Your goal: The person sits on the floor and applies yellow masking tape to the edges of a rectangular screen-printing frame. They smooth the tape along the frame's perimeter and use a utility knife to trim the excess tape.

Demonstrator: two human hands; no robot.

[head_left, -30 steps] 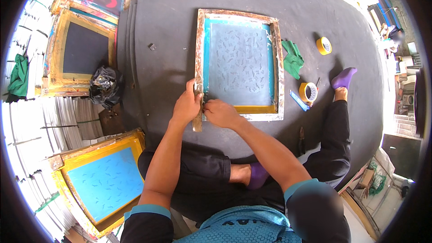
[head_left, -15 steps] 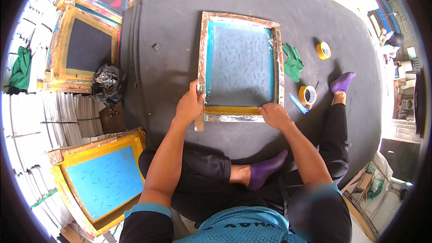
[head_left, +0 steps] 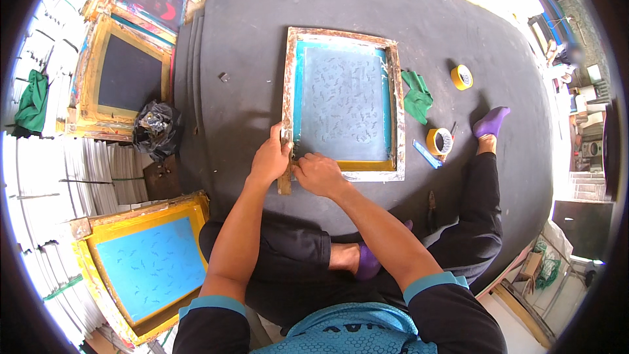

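A wooden screen printing frame (head_left: 343, 34) lies flat before me, its mesh blue with a greyish panel of small dark marks. My left hand (head_left: 268, 159) is closed round the frame's left rail near the bottom corner, thumb on top. Just beside it, my right hand (head_left: 319, 175) is at the inner bottom-left corner, its fingers curled and pressed together. Whatever those fingers pinch is too small or hidden to make out. A strip of yellow tape (head_left: 368, 164) runs along the inner bottom edge, stretching right from my right hand.
On the dark mat (head_left: 246, 19), right of the frame, lie a green cloth (head_left: 417, 98), yellow tape rolls (head_left: 462, 77), a blue cutter (head_left: 427, 154) and pliers (head_left: 431, 206). At left are another blue screen (head_left: 154, 259), a black plastic bag (head_left: 157, 130) and stacked sheets (head_left: 59, 174).
My right hand has moved left along the bottom edge, from the right corner to the left one. My left hand still grips the left rail. The pliers have come into sight.
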